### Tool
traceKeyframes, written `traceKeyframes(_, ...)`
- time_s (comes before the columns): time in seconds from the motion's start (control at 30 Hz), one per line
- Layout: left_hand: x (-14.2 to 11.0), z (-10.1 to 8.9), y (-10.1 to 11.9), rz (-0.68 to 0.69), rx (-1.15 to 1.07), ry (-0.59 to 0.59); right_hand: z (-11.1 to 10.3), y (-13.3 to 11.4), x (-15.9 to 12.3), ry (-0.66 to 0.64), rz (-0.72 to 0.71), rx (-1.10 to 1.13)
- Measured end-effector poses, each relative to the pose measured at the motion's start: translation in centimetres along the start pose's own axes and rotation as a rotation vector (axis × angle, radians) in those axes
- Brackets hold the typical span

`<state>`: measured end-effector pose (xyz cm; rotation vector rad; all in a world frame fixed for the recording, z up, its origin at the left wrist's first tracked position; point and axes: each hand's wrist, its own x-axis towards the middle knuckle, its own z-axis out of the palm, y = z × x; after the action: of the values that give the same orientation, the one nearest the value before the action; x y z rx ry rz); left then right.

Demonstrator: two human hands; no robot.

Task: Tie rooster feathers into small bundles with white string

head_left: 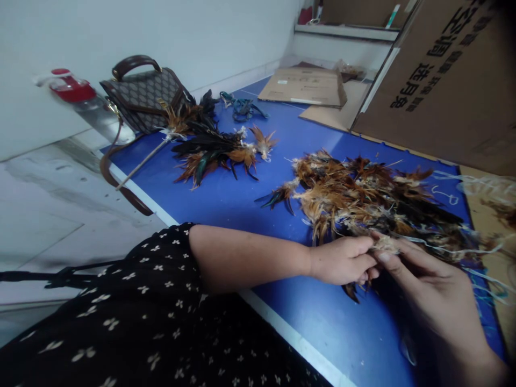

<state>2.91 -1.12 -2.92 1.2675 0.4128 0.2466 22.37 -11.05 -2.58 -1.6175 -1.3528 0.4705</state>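
My left hand (341, 262) is closed around a small feather bunch; a few dark feather tips stick out below its fingers. Thumb and forefinger of my right hand (433, 277) pinch the pale, fluffy base (387, 245) of that bunch, close beside the left fingers. A thin whitish string (443, 249) runs off to the right from there. Just beyond both hands lies a large pile of brown, orange and black feathers (355, 185). Most of the held bunch is hidden by the fingers.
On the blue table (237, 209) lie more dark feather bunches (217, 153) and a thin stick (143, 161). A patterned handbag (141, 99) and a red-capped bottle (91, 105) stand at the back left. Flattened cardboard (302, 86) and a large carton (447, 91) are at the back right.
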Motion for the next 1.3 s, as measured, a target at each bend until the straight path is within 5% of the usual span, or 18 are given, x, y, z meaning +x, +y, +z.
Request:
traceKeyframes(0.33,-0.3,-0.4,-0.5,0.095,0.205,-0.072,0.2,-0.8,-0.9,0.115,0.077,0.016)
traceKeyframes(0.63,0.0,-1.1,0.3,-0.051,-0.223,-0.163,-1.1,-1.4,0.1,-0.06,-0.126,-0.065)
traceKeyframes(0.8,0.3,-1.5,0.1,-0.158,-0.255,-0.205,-1.1,-1.8,0.1,-0.121,-0.214,-0.086)
traceKeyframes(1.07,-0.4,-0.9,1.4,-0.179,-0.314,-0.171,0.1,-1.4,-0.5,0.026,0.014,0.081)
traceKeyframes(1.3,-0.7,-0.3,1.3,-0.111,-0.356,-0.154,1.2,-1.6,-1.2,0.216,0.062,0.154)
